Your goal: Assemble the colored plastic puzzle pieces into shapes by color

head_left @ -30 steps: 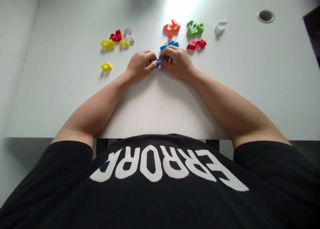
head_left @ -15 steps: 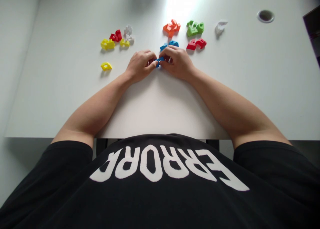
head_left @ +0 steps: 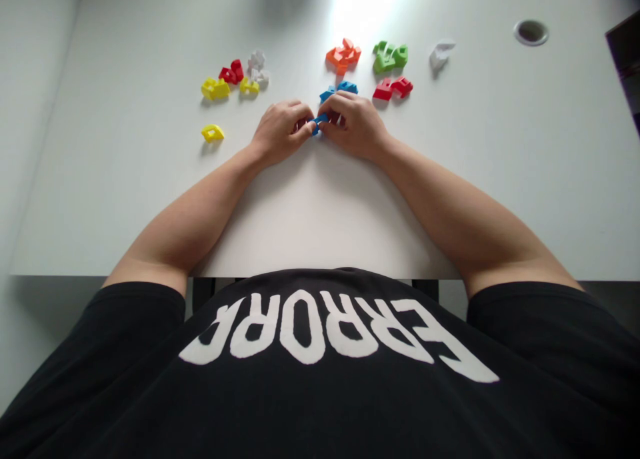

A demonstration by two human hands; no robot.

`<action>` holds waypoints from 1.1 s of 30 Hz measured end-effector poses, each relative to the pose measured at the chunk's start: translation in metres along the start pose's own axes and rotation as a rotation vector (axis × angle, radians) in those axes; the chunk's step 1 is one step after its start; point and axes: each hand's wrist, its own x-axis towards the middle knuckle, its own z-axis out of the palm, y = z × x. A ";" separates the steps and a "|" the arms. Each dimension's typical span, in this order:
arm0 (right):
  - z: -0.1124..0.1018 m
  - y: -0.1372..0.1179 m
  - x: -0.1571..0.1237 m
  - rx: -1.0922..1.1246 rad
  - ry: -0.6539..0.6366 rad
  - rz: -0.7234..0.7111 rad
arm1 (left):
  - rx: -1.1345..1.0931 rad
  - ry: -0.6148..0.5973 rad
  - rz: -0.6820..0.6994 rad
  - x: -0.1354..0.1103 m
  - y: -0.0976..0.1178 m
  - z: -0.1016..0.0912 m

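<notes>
Between my two hands, near the middle of the table, is a small blue plastic piece (head_left: 319,120). My left hand (head_left: 286,131) pinches it from the left with thumb and fingers. From the right, the fingertips of my right hand (head_left: 353,125) are closed on the same piece. Its exact shape is partly covered by the fingers. Just beyond my right fingers lie more blue pieces (head_left: 347,87), in part hidden by that hand.
Orange pieces (head_left: 344,57), green pieces (head_left: 391,57), red pieces (head_left: 393,88) and a white piece (head_left: 442,55) lie beyond my right hand. To the left are yellow pieces (head_left: 215,89), a single yellow piece (head_left: 213,133), red and white ones. A round hole (head_left: 531,33) sits far right.
</notes>
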 end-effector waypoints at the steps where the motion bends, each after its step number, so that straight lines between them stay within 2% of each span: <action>1: 0.000 0.000 0.000 0.000 0.001 -0.001 | -0.001 -0.002 -0.001 0.000 0.000 0.000; 17: 0.000 0.000 -0.001 -0.011 0.011 -0.023 | 0.000 -0.007 -0.005 0.000 0.001 -0.001; 28: -0.002 -0.004 -0.001 -0.008 0.002 0.001 | -0.002 -0.011 -0.009 0.000 0.000 0.000; 33: -0.005 -0.009 -0.001 0.008 -0.046 0.048 | 0.006 -0.009 -0.010 -0.001 0.001 -0.001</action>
